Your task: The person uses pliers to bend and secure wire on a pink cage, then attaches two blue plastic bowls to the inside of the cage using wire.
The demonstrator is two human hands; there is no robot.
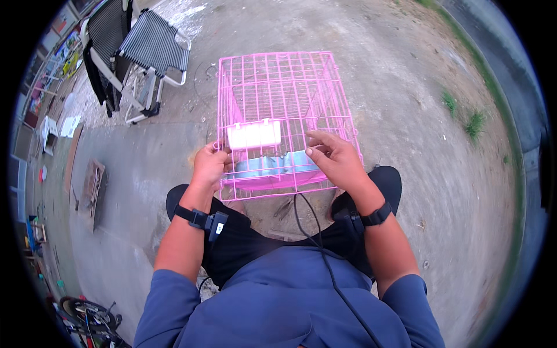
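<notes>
A pink wire cage point(299, 116) stands on the ground between my knees. A white plastic box point(254, 136) sits against its wires, toward the left. Behind the near bars lies something light blue point(272, 166), with a pink tray point(268, 183) below it. My left hand point(210, 166) is closed round the cage's left edge, its fingertips partly hidden by the wires. Over the right part of the cage is my right hand point(337, 159), thumb and fingers apart and bent, nothing visible in it; whether it touches the wires is unclear.
A folding chair point(155, 43) with a striped seat stands at the far left. A dark, shallow box-like object point(93, 188) lies on the concrete left of me. A black cable point(328, 264) runs down my front. Grass tufts point(474, 123) grow at right, and a bicycle point(90, 316) is at lower left.
</notes>
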